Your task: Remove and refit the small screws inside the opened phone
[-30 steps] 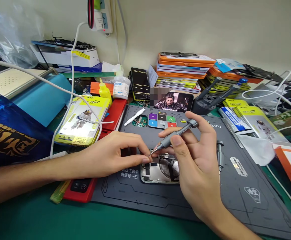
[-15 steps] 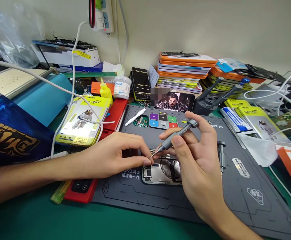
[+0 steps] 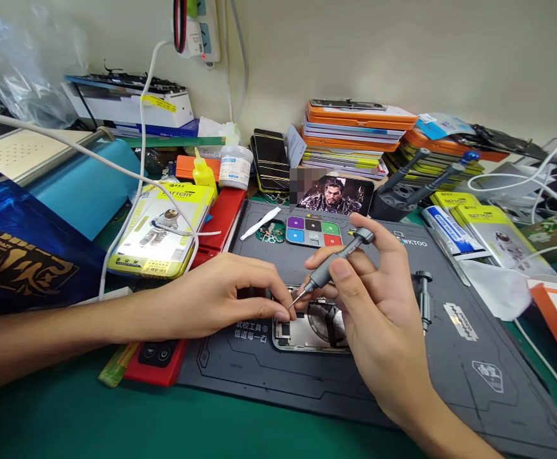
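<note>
Opened phone (image 3: 302,335), flat on the grey mat (image 3: 259,382), just beneath both hands' fingertips! Right hand (image 3: 383,312) raised, thumb and fingers pinching the slanted screwdriver (image 3: 324,271); left hand (image 3: 233,290) stretched in low, thumb and forefinger nearly together at the slim tip (image 3: 294,303).

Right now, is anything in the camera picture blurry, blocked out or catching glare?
In the head view, glare whitens the front of the yellow battery package; the clear plastic bag at upper left looks smeared; a pixelated patch covers the left end of the lit phone screen; the open phone is lit, though the fingers partly hide it.
</note>
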### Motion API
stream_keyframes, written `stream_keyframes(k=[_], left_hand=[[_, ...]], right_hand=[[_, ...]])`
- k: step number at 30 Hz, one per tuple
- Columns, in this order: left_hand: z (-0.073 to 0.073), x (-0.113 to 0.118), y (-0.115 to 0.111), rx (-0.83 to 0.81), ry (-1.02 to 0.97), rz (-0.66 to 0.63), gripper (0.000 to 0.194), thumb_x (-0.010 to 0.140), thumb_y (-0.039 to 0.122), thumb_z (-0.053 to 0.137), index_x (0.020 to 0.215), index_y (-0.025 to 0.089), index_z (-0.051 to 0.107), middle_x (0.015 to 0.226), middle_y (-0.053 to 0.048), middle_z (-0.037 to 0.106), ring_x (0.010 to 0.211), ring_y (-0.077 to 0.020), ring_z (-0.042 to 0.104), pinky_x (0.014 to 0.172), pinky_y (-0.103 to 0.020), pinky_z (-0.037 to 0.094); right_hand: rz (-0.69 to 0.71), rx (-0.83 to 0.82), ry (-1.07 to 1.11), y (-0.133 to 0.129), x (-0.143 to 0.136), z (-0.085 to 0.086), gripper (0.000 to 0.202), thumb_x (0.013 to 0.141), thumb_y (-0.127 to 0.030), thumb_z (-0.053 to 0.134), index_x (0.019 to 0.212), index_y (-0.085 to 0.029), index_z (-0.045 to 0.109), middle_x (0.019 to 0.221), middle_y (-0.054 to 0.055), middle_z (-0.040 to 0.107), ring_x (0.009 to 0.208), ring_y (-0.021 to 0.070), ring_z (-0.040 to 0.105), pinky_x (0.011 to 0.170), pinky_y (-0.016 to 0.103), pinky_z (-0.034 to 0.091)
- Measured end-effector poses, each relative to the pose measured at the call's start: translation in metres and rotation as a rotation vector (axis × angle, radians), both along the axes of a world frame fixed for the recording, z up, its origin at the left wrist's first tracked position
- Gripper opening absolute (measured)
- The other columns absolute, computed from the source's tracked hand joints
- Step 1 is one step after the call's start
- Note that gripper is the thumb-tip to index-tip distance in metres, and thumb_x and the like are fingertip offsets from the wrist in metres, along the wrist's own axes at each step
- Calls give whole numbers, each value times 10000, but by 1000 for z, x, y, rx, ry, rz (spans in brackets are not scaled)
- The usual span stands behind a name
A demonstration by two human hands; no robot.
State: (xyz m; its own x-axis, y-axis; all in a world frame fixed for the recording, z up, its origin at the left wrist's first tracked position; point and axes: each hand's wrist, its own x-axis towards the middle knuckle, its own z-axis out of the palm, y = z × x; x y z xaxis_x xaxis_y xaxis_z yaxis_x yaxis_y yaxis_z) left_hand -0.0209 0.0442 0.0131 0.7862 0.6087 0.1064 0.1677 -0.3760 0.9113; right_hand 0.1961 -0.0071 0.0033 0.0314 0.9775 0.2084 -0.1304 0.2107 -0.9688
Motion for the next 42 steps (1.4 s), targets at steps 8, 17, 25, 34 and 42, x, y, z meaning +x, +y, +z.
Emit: stream_keyframes(k=[8, 17, 25, 34, 42], left_hand=[[0, -1, -1, 14, 20, 4, 89, 1043, 227, 729, 1046, 180, 804, 1065, -10, 836, 994, -133, 779, 915, -173, 554], [-1, 1, 1, 18, 42, 31, 57, 1013, 228, 765, 1035, 187, 797, 1060, 0, 836, 982, -136, 776, 905, -186, 555], [0, 0, 0, -47, 26, 38, 62, 1009, 216, 765, 998, 194, 822, 1012, 14, 841, 920, -117, 769, 858, -162, 556], [6, 3, -4, -23, 148, 58, 134, 1041, 281, 711, 977, 204, 799, 981, 6, 820, 923, -159, 756, 853, -223, 547], [9, 1, -6, -53, 168, 98, 214, 1075, 374, 651, 971, 233, 773, 1019, 8, 792, 957, -173, 721, 857, -240, 523]], right_hand=[[-9, 27, -13, 1, 1, 0, 436, 1064, -319, 634, 1462, -333, 458, 992, 16, 749, 732, 173, 742, 612, 323, 699], [-24, 58, -52, 0, 1, -1, 402, 1085, -303, 591, 1459, -357, 455, 1016, 16, 735, 728, 180, 743, 603, 340, 695], [-52, 110, -91, -4, -2, -2, 427, 1087, -252, 586, 1480, -344, 448, 1028, 36, 729, 834, 207, 759, 624, 368, 716], [-61, 339, -266, -8, 1, 2, 482, 1086, -176, 576, 1516, -359, 460, 1032, 26, 731, 955, 208, 744, 749, 398, 679], [-403, 615, -586, -14, 56, 28, 599, 1026, -138, 647, 1496, -497, 554, 1489, 34, 510, 976, 200, 736, 783, 438, 661]])
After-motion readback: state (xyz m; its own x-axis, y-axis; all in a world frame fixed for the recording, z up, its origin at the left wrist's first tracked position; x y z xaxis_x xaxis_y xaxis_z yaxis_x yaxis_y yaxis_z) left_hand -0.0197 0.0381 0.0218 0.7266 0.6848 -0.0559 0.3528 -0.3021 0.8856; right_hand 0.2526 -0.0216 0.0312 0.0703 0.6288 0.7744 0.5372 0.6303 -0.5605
